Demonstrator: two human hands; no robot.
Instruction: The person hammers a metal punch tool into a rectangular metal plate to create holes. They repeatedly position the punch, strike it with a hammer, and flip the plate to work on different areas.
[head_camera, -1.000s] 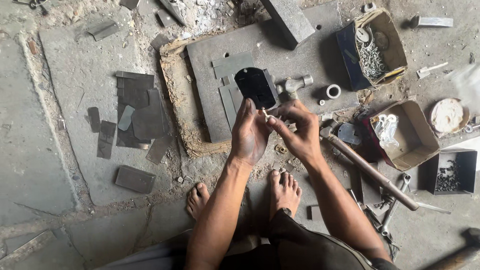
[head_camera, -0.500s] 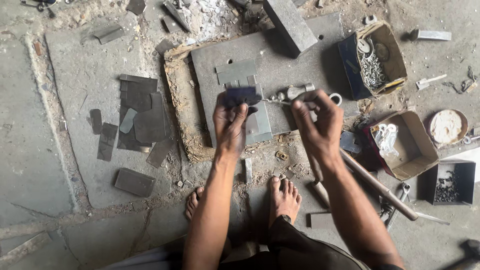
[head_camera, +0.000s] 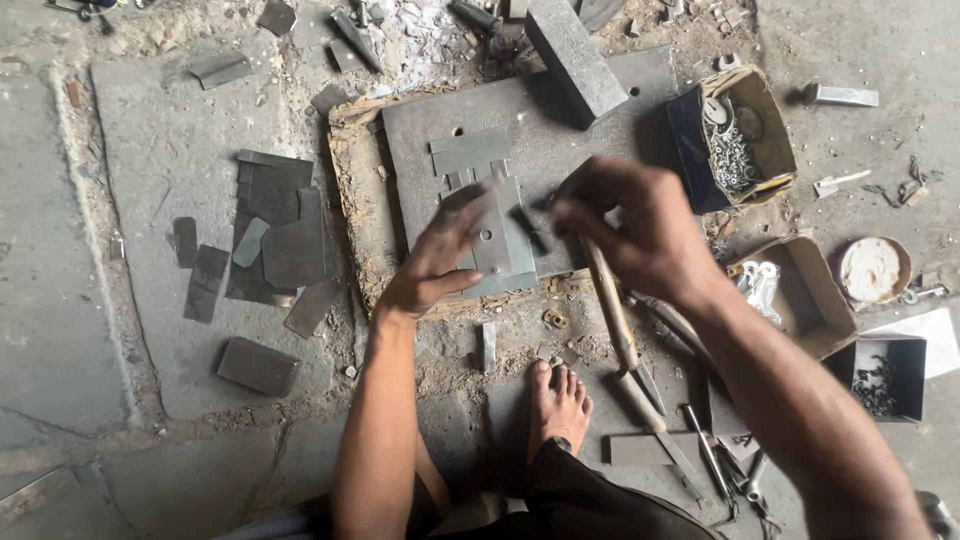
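The left hand lies flat, fingers spread, pressing a grey metal piece onto the steel plate. At three o'clock from it, the right hand closes around a wooden handle. A cardboard box of hardware sits at one o'clock, and sheet scraps lie at nine o'clock.

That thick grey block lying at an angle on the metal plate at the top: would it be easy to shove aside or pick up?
Probably not easy. The grey block looks solid and thick, so likely heavy for its size. It rests flat on the metal plate, so it should slide rather than roll or tip. Its square, stiff edges suggest no bending, and the dusty surface might give a fair grip.
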